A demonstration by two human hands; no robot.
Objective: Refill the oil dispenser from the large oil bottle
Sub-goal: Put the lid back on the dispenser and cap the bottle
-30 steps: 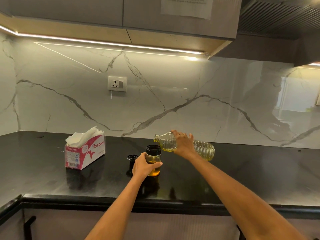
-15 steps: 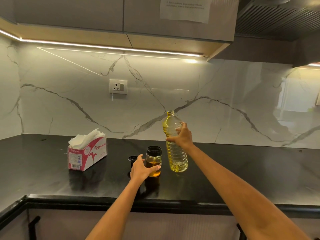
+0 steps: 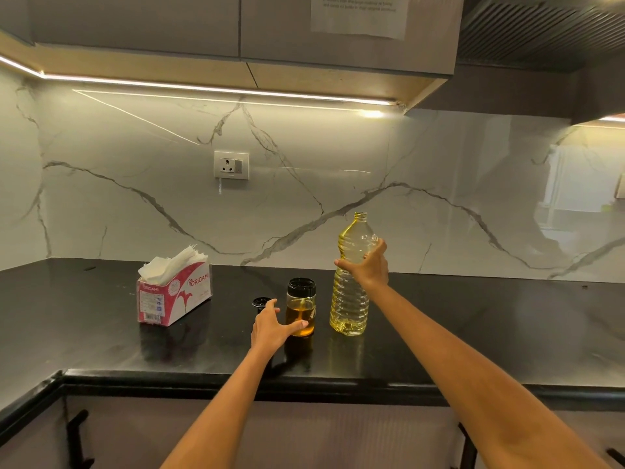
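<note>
A large clear ribbed oil bottle [image 3: 350,306] stands upright on the black counter [image 3: 473,333], uncapped, with yellow oil in it. My right hand [image 3: 367,265] grips its upper part. Just left of it stands the small glass oil dispenser [image 3: 301,308], with a black collar, no lid and amber oil up to about half. My left hand [image 3: 270,328] holds the dispenser's lower left side, thumb across its front. A small black cap [image 3: 259,302] lies behind my left hand, partly hidden.
A red and white tissue box [image 3: 174,292] with white tissues sits to the left on the counter. A marble backsplash with a wall socket [image 3: 231,165] rises behind. Upper cabinets hang overhead. The counter's front edge runs below my forearms.
The oil bottle went from tilted over the dispenser to upright on the counter at the dispenser's right. My left hand stays at the dispenser.
</note>
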